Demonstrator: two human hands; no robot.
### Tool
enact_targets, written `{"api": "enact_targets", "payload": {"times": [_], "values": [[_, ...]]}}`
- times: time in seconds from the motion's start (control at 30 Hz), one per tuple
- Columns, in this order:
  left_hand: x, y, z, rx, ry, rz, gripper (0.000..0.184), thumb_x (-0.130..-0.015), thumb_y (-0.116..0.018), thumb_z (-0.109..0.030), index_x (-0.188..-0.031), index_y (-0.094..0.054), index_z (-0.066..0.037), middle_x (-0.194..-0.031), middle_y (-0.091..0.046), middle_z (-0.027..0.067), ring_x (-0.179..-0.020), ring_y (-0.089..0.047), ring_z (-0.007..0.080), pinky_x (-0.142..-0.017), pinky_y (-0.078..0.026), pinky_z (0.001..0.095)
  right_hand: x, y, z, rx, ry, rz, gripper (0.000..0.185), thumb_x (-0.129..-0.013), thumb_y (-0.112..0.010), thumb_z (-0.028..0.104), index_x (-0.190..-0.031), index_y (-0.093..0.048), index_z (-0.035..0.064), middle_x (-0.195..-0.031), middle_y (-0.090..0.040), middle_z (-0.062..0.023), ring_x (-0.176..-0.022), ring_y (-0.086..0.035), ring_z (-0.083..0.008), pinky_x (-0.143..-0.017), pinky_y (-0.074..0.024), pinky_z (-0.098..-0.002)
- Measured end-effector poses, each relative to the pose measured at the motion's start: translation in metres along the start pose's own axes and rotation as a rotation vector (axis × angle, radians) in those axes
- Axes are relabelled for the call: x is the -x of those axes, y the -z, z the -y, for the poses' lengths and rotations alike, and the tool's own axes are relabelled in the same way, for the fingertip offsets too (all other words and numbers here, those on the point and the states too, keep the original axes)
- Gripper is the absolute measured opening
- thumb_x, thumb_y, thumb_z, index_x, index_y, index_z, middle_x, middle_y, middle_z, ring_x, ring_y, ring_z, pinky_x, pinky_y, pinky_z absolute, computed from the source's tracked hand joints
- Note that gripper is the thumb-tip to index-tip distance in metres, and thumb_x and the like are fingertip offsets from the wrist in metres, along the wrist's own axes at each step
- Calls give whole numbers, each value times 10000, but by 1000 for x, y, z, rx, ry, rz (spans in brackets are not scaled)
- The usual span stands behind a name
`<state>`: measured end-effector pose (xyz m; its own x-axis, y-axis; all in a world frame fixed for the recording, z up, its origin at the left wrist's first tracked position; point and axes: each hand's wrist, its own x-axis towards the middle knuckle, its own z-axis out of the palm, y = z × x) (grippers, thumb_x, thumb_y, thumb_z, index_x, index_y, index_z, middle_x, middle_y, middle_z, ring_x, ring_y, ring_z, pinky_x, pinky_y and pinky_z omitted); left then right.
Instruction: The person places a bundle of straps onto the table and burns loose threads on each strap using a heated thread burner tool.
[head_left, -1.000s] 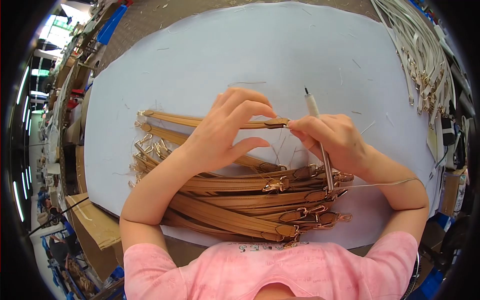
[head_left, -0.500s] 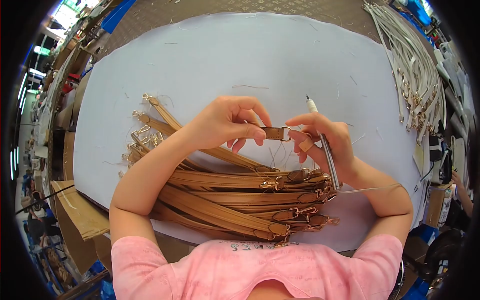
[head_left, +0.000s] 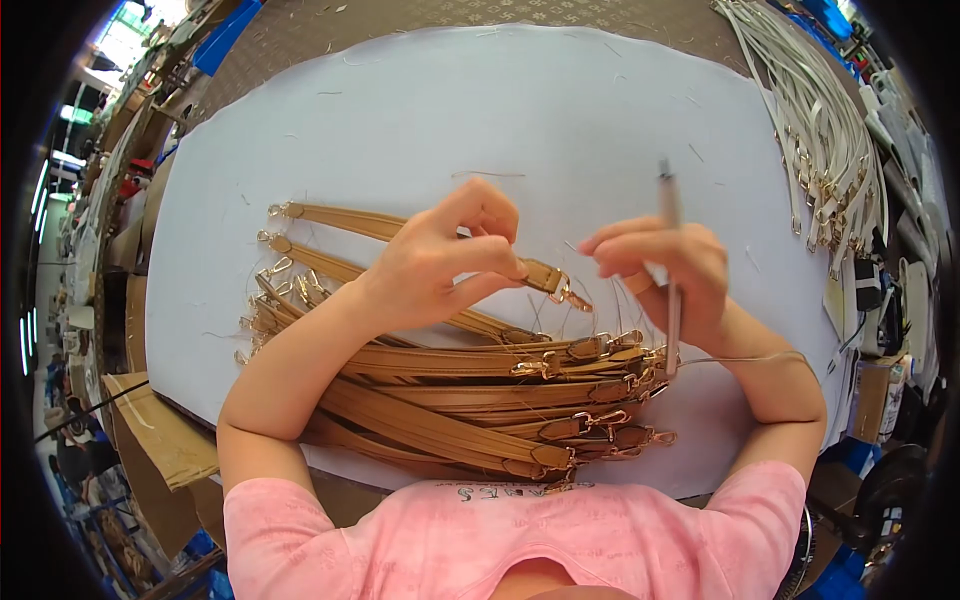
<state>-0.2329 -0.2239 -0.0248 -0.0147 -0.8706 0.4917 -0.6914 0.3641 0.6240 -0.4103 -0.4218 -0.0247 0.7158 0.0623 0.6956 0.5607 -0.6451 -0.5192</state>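
Observation:
My left hand point(head_left: 440, 258) pinches a tan strap point(head_left: 543, 276) near its end, where a gold clasp point(head_left: 572, 296) hangs free. To the right, my right hand point(head_left: 672, 268) is closed around a pen-like tool point(head_left: 672, 310) with a cord; its dark tip points away from me, blurred. A tan band wraps one finger of that hand. The two hands are apart. Below them lies a pile of tan straps point(head_left: 450, 400) with gold clasps at both ends.
A white sheet point(head_left: 480, 100) with loose threads covers the table. Pale straps with gold clasps point(head_left: 825, 150) hang over its right side. Cardboard point(head_left: 165, 430) stands at the lower left. A cord runs past my right forearm.
The strap end in my left hand has tilted down to the right and its clasp now shows. My right hand has moved slightly right, away from it, with the tool more upright.

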Motion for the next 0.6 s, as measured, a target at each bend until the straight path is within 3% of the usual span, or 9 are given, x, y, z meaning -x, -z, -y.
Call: {"api": "enact_targets", "payload": {"times": [0.13, 0.37, 0.5, 0.6], "values": [[3, -4, -1, 7, -17, 32, 160, -753, -777, 25, -868, -687, -40, -955, -462, 90, -790, -585, 182, -661, -558, 284, -2, -7, 2, 8, 62, 229, 255, -728, -681, -31, -972, -661, 39, -1067, -713, -148, -569, -634, -178, -490, -489, -262], [4, -5, -4, 10, -39, 64, 133, -767, -762, 33, -860, -689, -28, -959, -438, 101, -807, -589, 193, -635, -554, 286, 6, -10, -2, 29, 5, 262, 284, -672, -683, -33, -947, -651, 31, -1114, -702, -136, -571, -616, -170, -472, -482, -269], [2, -1, -8, -16, -79, 43, 182, -780, -752, 24, -935, -682, -39, -948, -531, 111, -767, -617, 186, -617, -541, 278, 9, -9, -1, 38, 17, 255, 279, -682, -686, -33, -952, -644, 24, -1060, -708, -127, -581, -612, -164, -482, -484, -267], [2, 3, -8, -32, 25, 120, 267, -798, -737, 11, -1044, -659, -56, -873, -653, 96, -689, -624, 153, -603, -519, 270, 12, -10, -4, 51, -21, 261, 290, -686, -691, -31, -967, -638, 18, -995, -707, -114, -588, -611, -165, -492, -487, -267]]}}
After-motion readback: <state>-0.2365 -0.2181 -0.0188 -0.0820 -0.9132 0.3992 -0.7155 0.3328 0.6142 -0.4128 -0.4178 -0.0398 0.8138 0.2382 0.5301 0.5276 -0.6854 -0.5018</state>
